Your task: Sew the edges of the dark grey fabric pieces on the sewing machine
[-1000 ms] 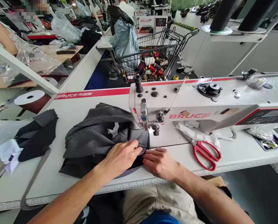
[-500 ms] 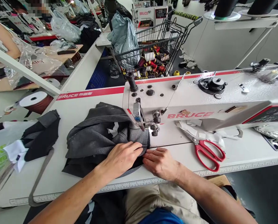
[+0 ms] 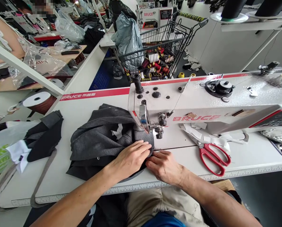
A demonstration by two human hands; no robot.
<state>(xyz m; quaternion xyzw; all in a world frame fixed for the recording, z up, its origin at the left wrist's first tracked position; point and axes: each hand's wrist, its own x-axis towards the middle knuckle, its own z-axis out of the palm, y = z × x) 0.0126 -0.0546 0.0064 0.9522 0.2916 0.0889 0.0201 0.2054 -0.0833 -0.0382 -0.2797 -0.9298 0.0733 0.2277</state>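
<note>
Dark grey cloth [image 3: 98, 138] lies bunched on the white table [image 3: 183, 160], mostly to the left of the sewing machine [image 3: 195, 102], with its right part under the machine head. Compared with the preceding views, the left hand [image 3: 135, 157] has moved to the right across the cloth, and its fingertips now lie at the cloth's right edge. The right hand [image 3: 164, 165] keeps about the same position beside that edge. Both hands are now close together just in front of the machine head; this appears to bring the control of the cloth to its edge, near the stitching point, which is itself hidden. Left fingers: close together, slightly bent, laid over the cloth from above; the thumb is not clearly visible, so a grip cannot be confirmed. Right fingers: curled, tips at the cloth edge; whether they pinch it or only touch it cannot be told. Condition of the cloth: the surface is matt, with loose, rounded folds towards the back and a darker layer along the front. A ragged white patch [image 3: 117, 131] shows between the folds, and a small pale ring [image 3: 98, 158] sits near the front. Next to the machine head, the cloth is smoother.
</note>
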